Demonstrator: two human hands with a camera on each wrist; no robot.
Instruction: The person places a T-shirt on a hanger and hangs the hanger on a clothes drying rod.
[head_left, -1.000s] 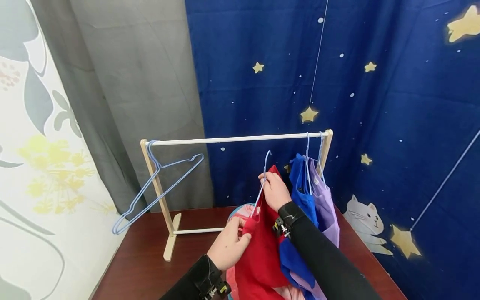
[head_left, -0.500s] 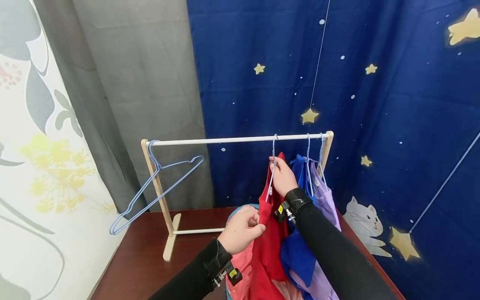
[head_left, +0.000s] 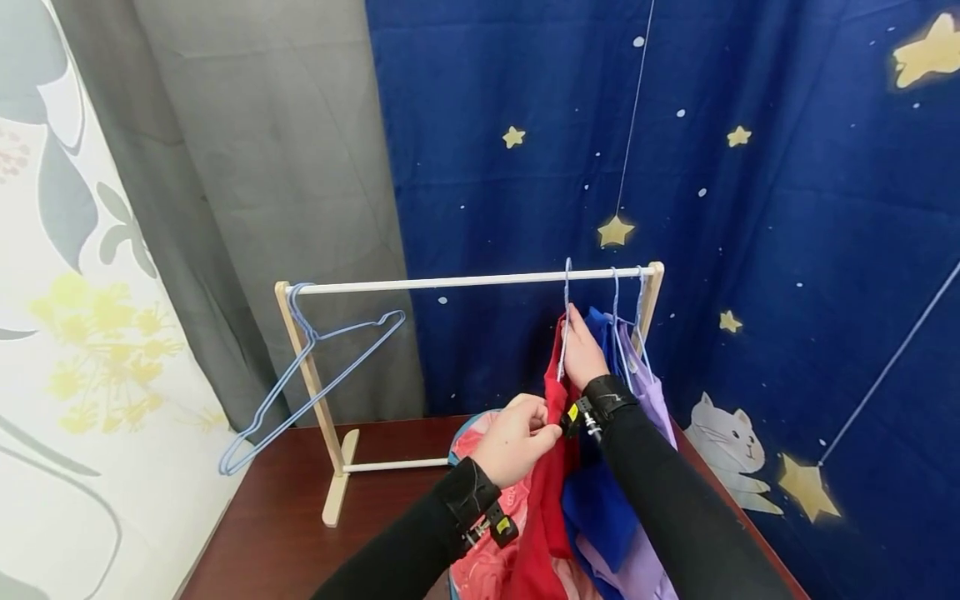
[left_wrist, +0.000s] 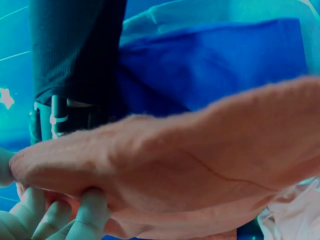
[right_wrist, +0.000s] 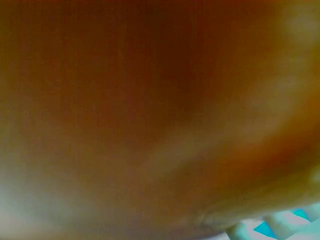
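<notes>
Head view. A dark wooden table [head_left: 300, 517] fills the lower centre of the frame. Behind it hang a grey curtain [head_left: 247, 167] at upper left, a floral white cloth [head_left: 67, 333] along the left edge, and a navy star-patterned backdrop [head_left: 750, 167] across the right. On the table stands a small clothes rack [head_left: 465, 280] with wooden end posts and a white rail. An empty blue wire hanger [head_left: 315, 375] hangs tilted at the rail's left end. At the right end a blue garment [head_left: 600, 500] and a purple garment [head_left: 652, 392] hang on their own hangers, crowding the red garment [head_left: 547, 517]. The right hand [head_left: 581, 354], at centre right, grips the neck of the red garment's hanger [head_left: 566, 292], whose hook sits over the rail. The left hand [head_left: 517, 437] pinches the red garment's edge just below. Pink cloth [head_left: 487, 567] lies beneath at the lower centre.

Left wrist view. Curled fingers [left_wrist: 90, 215] at lower left pinch pale red fabric; blue cloth and a black sleeve [left_wrist: 75, 50] lie above.

Right wrist view. A close blurred reddish surface blocks the frame; the hand cannot be made out.
</notes>
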